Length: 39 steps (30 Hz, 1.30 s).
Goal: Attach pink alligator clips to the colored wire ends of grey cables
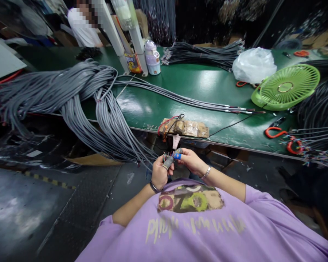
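Near the bench's front edge, my left hand (pixel 160 172) is closed around the end of a grey cable (pixel 147 148) that runs in from the left. Grey wrapping covers its thumb. Thin coloured wires (pixel 165 157) fan out from the cable end, and my right hand (pixel 190 161) pinches at them, with blue and grey wrapping on its fingers. The exact wires between the fingertips are too small to make out. Just beyond the hands, a pale pink cone-shaped piece (pixel 176 141) sticks out below a taped wooden block (pixel 191 128) with red and black leads.
A large bundle of grey cables (pixel 79 82) drapes over the left of the green bench (pixel 142 103). Several stripped cables (pixel 180 96) lie across it. A green fan (pixel 287 87), red-handled scissors (pixel 274 132), a plastic bag (pixel 254 64) and a bottle (pixel 152 58) stand around. A person (pixel 83 27) is behind.
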Each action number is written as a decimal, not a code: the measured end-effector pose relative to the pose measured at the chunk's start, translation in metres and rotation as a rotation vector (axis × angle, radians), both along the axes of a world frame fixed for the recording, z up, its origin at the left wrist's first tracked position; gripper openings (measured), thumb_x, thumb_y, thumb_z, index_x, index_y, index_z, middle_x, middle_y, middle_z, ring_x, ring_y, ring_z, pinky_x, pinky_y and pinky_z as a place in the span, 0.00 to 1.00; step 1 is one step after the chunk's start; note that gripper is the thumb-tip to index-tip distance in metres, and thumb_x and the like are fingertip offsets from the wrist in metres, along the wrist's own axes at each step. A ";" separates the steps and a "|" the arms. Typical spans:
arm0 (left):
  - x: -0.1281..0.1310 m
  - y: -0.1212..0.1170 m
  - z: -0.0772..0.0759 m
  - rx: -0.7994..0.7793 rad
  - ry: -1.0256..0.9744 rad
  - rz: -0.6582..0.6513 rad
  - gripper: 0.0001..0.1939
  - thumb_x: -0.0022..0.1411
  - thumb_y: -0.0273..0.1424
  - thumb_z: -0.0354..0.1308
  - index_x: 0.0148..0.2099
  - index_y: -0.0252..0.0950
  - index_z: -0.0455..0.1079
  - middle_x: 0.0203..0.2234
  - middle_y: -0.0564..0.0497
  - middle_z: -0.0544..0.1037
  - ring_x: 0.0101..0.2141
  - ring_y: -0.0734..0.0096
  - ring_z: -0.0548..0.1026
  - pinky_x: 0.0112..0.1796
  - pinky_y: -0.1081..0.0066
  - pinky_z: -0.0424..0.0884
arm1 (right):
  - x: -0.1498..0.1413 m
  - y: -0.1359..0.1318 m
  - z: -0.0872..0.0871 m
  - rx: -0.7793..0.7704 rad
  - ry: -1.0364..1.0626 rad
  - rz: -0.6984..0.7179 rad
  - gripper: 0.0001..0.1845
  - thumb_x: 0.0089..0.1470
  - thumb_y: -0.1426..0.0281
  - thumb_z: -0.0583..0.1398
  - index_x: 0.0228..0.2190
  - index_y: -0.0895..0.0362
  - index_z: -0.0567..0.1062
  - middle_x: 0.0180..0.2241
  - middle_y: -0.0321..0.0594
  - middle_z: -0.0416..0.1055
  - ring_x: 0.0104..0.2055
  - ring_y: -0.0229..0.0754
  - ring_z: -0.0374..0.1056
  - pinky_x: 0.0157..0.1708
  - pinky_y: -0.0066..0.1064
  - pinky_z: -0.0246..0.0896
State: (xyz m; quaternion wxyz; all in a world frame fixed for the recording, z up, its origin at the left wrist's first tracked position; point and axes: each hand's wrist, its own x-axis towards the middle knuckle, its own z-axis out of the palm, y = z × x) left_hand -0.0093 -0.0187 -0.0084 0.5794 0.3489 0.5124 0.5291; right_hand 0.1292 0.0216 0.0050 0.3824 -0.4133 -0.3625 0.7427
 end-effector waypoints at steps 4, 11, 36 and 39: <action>-0.001 0.001 0.000 0.008 0.028 -0.010 0.17 0.52 0.44 0.62 0.28 0.35 0.65 0.15 0.58 0.69 0.12 0.82 0.62 0.13 0.80 0.54 | -0.002 0.001 0.000 0.006 -0.038 -0.012 0.17 0.35 0.62 0.71 0.25 0.58 0.73 0.20 0.31 0.66 0.21 0.31 0.59 0.23 0.25 0.55; -0.002 0.001 0.000 0.028 0.068 -0.038 0.17 0.53 0.44 0.62 0.27 0.35 0.65 0.15 0.58 0.69 0.12 0.82 0.63 0.13 0.80 0.54 | -0.005 0.001 -0.003 0.008 -0.042 -0.024 0.16 0.37 0.62 0.70 0.24 0.59 0.73 0.19 0.31 0.65 0.20 0.30 0.57 0.22 0.25 0.53; 0.000 0.000 -0.004 0.020 0.039 0.016 0.16 0.54 0.43 0.61 0.29 0.35 0.66 0.15 0.58 0.70 0.12 0.82 0.64 0.13 0.80 0.54 | -0.007 0.000 -0.006 -0.003 -0.015 -0.061 0.16 0.35 0.63 0.70 0.22 0.59 0.72 0.18 0.30 0.64 0.20 0.30 0.56 0.23 0.25 0.50; 0.001 0.001 -0.005 0.013 0.031 0.008 0.16 0.54 0.43 0.61 0.30 0.35 0.66 0.15 0.58 0.70 0.12 0.82 0.64 0.13 0.80 0.54 | -0.007 -0.001 -0.005 -0.008 -0.017 -0.064 0.16 0.35 0.63 0.70 0.22 0.60 0.72 0.17 0.30 0.64 0.20 0.30 0.55 0.23 0.25 0.50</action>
